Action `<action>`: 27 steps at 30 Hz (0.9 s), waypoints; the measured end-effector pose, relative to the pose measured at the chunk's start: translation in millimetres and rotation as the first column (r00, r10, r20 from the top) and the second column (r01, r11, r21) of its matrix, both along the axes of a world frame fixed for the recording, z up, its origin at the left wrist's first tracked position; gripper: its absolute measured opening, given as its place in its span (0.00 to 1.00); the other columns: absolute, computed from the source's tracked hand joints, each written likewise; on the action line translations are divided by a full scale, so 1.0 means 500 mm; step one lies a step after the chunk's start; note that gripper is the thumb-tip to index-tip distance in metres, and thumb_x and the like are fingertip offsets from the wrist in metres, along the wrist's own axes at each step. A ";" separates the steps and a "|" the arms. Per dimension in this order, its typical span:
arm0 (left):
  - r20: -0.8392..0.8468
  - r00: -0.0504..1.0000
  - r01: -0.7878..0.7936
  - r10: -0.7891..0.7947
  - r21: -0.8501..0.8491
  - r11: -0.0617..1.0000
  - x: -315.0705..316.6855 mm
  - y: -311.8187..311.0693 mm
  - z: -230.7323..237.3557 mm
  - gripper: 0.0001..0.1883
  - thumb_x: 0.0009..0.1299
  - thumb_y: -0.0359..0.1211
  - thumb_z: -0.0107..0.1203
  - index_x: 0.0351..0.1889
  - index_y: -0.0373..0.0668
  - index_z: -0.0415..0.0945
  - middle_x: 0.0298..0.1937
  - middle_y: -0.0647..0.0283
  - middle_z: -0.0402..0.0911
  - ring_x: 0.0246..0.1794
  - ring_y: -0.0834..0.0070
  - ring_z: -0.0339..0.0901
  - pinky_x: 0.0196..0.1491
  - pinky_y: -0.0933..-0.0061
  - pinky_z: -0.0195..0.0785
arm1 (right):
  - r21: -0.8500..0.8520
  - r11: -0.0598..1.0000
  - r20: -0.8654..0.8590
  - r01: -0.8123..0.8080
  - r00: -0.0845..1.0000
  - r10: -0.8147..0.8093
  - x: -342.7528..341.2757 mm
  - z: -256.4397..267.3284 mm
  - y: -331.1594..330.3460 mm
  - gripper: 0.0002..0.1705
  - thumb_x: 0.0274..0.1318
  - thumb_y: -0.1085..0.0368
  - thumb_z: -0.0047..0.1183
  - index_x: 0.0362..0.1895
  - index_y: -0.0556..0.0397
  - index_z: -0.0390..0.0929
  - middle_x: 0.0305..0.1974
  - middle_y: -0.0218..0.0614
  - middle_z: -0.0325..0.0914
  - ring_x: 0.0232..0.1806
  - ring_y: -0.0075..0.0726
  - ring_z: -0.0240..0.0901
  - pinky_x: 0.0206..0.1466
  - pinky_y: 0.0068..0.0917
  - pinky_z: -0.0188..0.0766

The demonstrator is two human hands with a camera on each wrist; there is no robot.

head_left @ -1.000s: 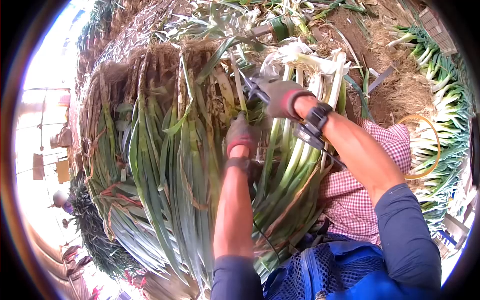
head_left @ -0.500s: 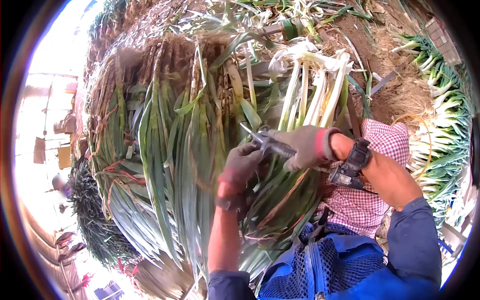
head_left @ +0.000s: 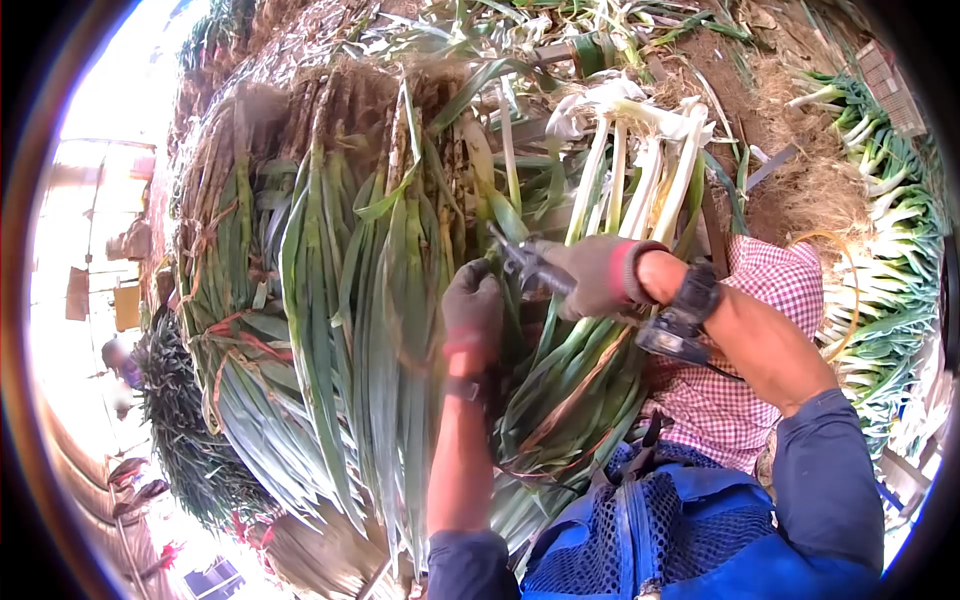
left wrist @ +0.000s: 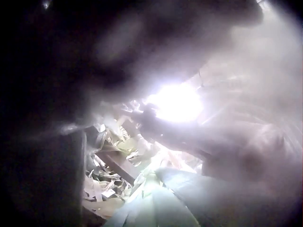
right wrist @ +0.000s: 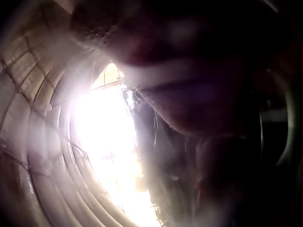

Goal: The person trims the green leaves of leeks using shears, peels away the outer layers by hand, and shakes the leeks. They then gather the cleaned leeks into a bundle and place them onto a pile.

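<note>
My gloved right hand (head_left: 600, 275) grips a dark tool (head_left: 540, 265) with a thin metal tip, which points up and left over the leek leaves. My gloved left hand (head_left: 473, 310) is just left of that tip, apart from it, above the long green leaves. Its fingers look bent, but I cannot tell whether a leaf is in them. Beyond the right hand stand several pale, peeled leeks (head_left: 650, 185), and left of my hands spreads a pile of unpeeled leeks (head_left: 330, 270) with brown roots. The left wrist view shows broad leaves (left wrist: 158, 205) close up.
Stripped leaf scraps (head_left: 620, 30) litter the ground at the back. Rows of white-stemmed leeks (head_left: 885, 210) line the far right, with a yellow loop (head_left: 857, 300) in front. A checked cloth (head_left: 770, 300) lies against my right side, and another person (head_left: 120, 365) is far left.
Both hands have come back from among the stems toward me. During the last half second, the left hand has pulled slightly away from the tool, while the right hand has risen a little.
</note>
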State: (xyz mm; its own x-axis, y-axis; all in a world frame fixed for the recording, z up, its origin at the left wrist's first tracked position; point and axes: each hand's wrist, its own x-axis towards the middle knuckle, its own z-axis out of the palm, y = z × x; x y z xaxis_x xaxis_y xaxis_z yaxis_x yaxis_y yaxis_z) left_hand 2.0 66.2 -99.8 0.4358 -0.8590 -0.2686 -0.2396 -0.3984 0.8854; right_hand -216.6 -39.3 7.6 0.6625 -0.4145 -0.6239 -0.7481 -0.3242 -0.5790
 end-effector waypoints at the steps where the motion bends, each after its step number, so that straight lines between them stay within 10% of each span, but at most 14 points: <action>1: -0.038 0.999 -0.013 0.013 0.016 1.000 -0.005 -0.015 0.004 0.15 0.75 0.27 0.57 0.57 0.38 0.86 0.46 0.66 0.90 0.41 0.79 0.83 0.49 0.76 0.76 | -0.029 0.999 -0.122 0.042 0.992 -0.046 0.008 -0.006 -0.013 0.58 0.54 0.52 0.67 0.86 0.47 0.52 0.47 0.53 0.87 0.48 0.58 0.87 0.55 0.45 0.81; 5: 0.264 0.962 0.056 -0.070 0.062 0.997 0.002 -0.045 -0.012 0.16 0.74 0.28 0.56 0.58 0.37 0.85 0.49 0.60 0.91 0.48 0.74 0.86 0.56 0.72 0.76 | -0.065 0.975 -0.040 0.211 0.976 -0.214 0.032 -0.023 -0.077 0.53 0.57 0.57 0.65 0.84 0.45 0.56 0.39 0.47 0.88 0.40 0.54 0.88 0.49 0.44 0.82; 7: 0.328 0.943 0.065 -0.063 0.005 0.998 0.000 -0.058 -0.028 0.17 0.75 0.33 0.54 0.59 0.40 0.85 0.51 0.46 0.88 0.51 0.51 0.86 0.58 0.61 0.76 | -0.189 0.971 -0.020 0.145 0.988 -0.152 0.050 -0.024 -0.106 0.49 0.57 0.59 0.63 0.82 0.46 0.60 0.40 0.48 0.88 0.38 0.56 0.88 0.48 0.44 0.82; 14: 0.430 0.887 0.061 -0.168 0.251 0.966 0.010 -0.114 -0.059 0.18 0.77 0.34 0.51 0.60 0.40 0.82 0.54 0.42 0.87 0.55 0.47 0.86 0.57 0.56 0.76 | -0.344 0.917 0.019 0.200 0.978 -0.207 0.115 -0.075 -0.211 0.39 0.53 0.63 0.57 0.73 0.54 0.71 0.52 0.58 0.86 0.54 0.61 0.85 0.57 0.49 0.80; 17: 0.203 0.964 0.142 -0.173 0.157 0.977 0.037 -0.133 -0.090 0.20 0.76 0.35 0.55 0.63 0.38 0.80 0.53 0.42 0.88 0.54 0.46 0.86 0.57 0.57 0.76 | -0.345 0.905 0.008 0.248 0.965 -0.261 0.123 -0.081 -0.250 0.42 0.54 0.62 0.59 0.76 0.54 0.69 0.50 0.58 0.87 0.51 0.61 0.86 0.56 0.50 0.80; 19: 0.153 0.968 0.132 -0.198 0.361 0.923 0.036 -0.151 -0.054 0.29 0.71 0.37 0.64 0.71 0.40 0.76 0.61 0.52 0.87 0.60 0.60 0.84 0.65 0.62 0.74 | -0.340 0.902 0.046 0.267 0.962 -0.268 0.109 -0.082 -0.245 0.44 0.54 0.60 0.62 0.77 0.52 0.67 0.49 0.56 0.87 0.48 0.58 0.87 0.55 0.48 0.81; 27: -0.083 0.986 0.163 -0.142 0.600 0.783 0.005 -0.160 0.029 0.37 0.69 0.43 0.70 0.74 0.38 0.72 0.63 0.49 0.85 0.61 0.57 0.83 0.63 0.59 0.75 | -0.055 0.971 0.070 0.233 0.971 -0.229 -0.039 -0.058 -0.091 0.62 0.50 0.46 0.69 0.86 0.44 0.53 0.50 0.56 0.85 0.50 0.56 0.85 0.59 0.44 0.78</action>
